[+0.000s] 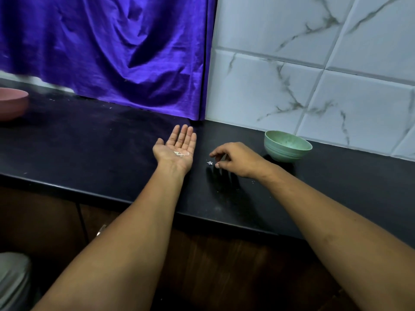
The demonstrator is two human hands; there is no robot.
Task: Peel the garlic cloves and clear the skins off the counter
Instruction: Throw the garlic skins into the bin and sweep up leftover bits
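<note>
My left hand (177, 149) lies palm up on the black counter (101, 144), fingers straight, with a few pale garlic skins (180, 153) resting in the palm. My right hand (235, 159) hovers palm down just to the right, its fingers loosely curled over a small white scrap of skin (209, 162) on the counter. The fingertips are close to the scrap but hold nothing that I can see. No garlic cloves are visible.
A green bowl (288, 145) stands on the counter right of my right hand, near the marble-tiled wall (314, 75). A pink bowl (12, 103) sits at the far left. A purple cloth (112, 52) hangs behind. Tiny skin specks (252, 181) dot the counter.
</note>
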